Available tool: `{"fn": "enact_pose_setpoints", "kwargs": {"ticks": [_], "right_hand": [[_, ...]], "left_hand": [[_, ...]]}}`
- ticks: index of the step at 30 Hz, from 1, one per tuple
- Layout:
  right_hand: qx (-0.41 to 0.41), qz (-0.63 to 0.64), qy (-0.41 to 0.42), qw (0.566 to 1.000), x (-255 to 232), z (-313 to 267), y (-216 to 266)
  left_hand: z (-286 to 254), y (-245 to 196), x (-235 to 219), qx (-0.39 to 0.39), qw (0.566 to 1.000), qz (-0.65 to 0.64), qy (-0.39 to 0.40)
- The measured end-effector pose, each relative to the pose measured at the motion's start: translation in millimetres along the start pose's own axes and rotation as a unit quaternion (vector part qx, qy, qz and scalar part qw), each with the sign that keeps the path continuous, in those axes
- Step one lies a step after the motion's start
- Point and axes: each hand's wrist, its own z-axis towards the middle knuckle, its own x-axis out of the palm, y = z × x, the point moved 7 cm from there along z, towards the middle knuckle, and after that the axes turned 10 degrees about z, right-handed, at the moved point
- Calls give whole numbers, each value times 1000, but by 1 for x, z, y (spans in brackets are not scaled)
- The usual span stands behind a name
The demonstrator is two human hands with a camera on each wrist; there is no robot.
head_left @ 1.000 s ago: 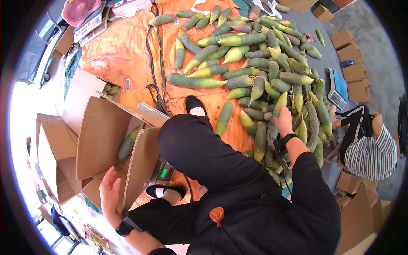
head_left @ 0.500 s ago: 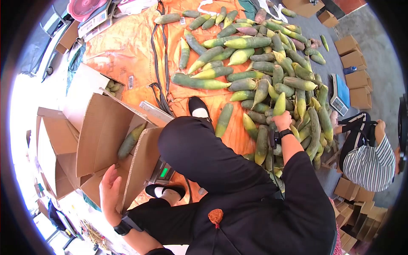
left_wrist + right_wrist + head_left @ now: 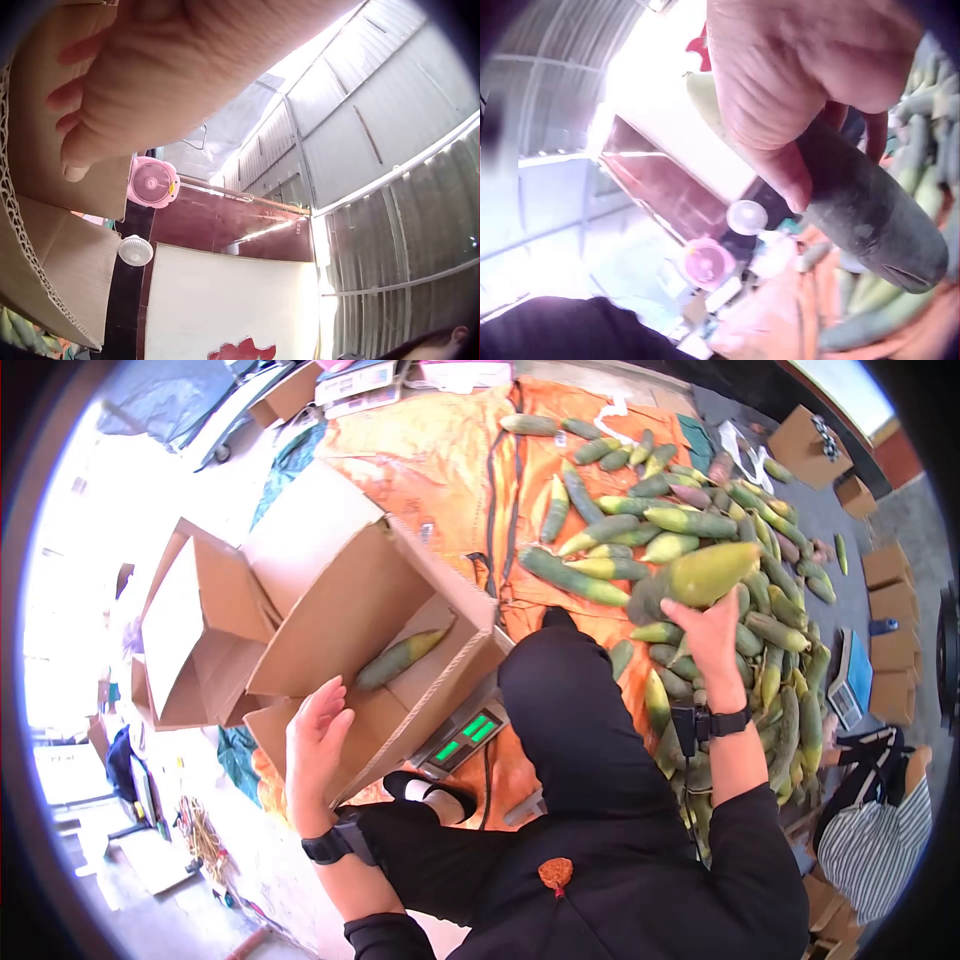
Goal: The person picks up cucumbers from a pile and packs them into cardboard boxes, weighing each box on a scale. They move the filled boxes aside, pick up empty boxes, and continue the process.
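My right hand [image 3: 714, 645] grips a large green radish [image 3: 705, 575], yellow-green at one end and dark green at the other, held above the radish pile [image 3: 690, 520]. In the right wrist view the thumb lies along one side of this radish [image 3: 870, 210], with fingers curled behind it. My left hand [image 3: 316, 745] is at the near side of an open cardboard box [image 3: 320, 620], its fingers loosely bent and holding nothing. A single green radish [image 3: 405, 658] lies inside that box. The left wrist view shows the hand [image 3: 157, 82] in front of the cardboard.
Beside the box is a scale with a lit green display [image 3: 468, 736]. Another open carton [image 3: 205, 630] stands to the left. An orange tarp [image 3: 420, 450] lies under the pile. At the right are a blue scale [image 3: 850, 678], stacked small boxes [image 3: 893, 620] and a person in stripes [image 3: 880, 845].
The right hand has lifted a green radish out of the pile. The head view has swung left, so the scene sits further right. The left hand stays by the box.
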Motion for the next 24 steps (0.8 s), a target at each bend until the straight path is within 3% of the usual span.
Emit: {"fn": "enact_pose_setpoints", "kwargs": {"ticks": [3,6,10,12,14,15,16,19,24], "right_hand": [[-24,182,72,980,65,8,100],[-43,327,179,927,128,1,151],[56,375,269,885,214,-39,162],[103,353,301,880,253,-68,149],[75,402,244,880,277,-102,138],[60,340,264,901,288,-116,132],[46,277,286,916,296,-124,127],[42,268,303,913,296,-129,115],[95,186,329,921,246,-108,112]], "left_hand": [[-5,-17,-12,51,997,-20,-61],[-11,-36,-22,94,990,-34,-95],[-18,-52,-21,127,986,-72,-81],[-20,-54,-16,160,973,-160,-51],[-22,-52,-8,126,963,-236,-22],[-20,-36,-8,94,973,-208,12],[-18,-20,-8,61,981,-179,43],[-26,-16,-15,36,984,-169,41],[-28,-8,-22,3,992,-126,23]]}}
